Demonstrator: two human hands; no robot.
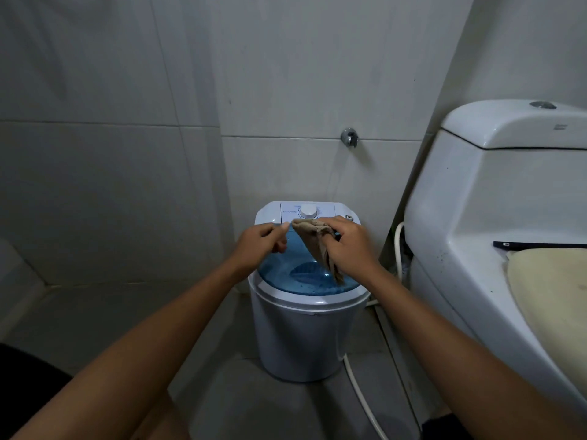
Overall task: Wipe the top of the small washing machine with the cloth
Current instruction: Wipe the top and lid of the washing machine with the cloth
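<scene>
A small white washing machine (pixel 301 338) stands on the tiled bathroom floor (pixel 95 319), close to the wall and just left of a white toilet (pixel 476 223). Its top has a see-through blue lid (pixel 286 271) in front and a white control panel with a round dial (pixel 308 211) at the back. A white hose (pixel 359 385) runs along the floor from the machine's right side toward the camera.

Both bare arms reach forward over the machine. The right hand (pixel 349 246) is closed on a brown cloth (pixel 317 242), gripping it bunched near one edge; the rest of the cloth hangs down and drapes over the right part of the blue lid, its lower tip reaching the lid's front right rim. The cloth's upper corner points left, toward the left hand (pixel 259 246). That hand hovers above the lid's left side with its fingers loosely curled and holding nothing; thumb and forefinger sit just beside the cloth's corner, and whether they touch it is unclear.

A metal fitting (pixel 349 137) sticks out of the wall tiles above the machine. A cream cover (pixel 549 287) lies on the toilet seat.
</scene>
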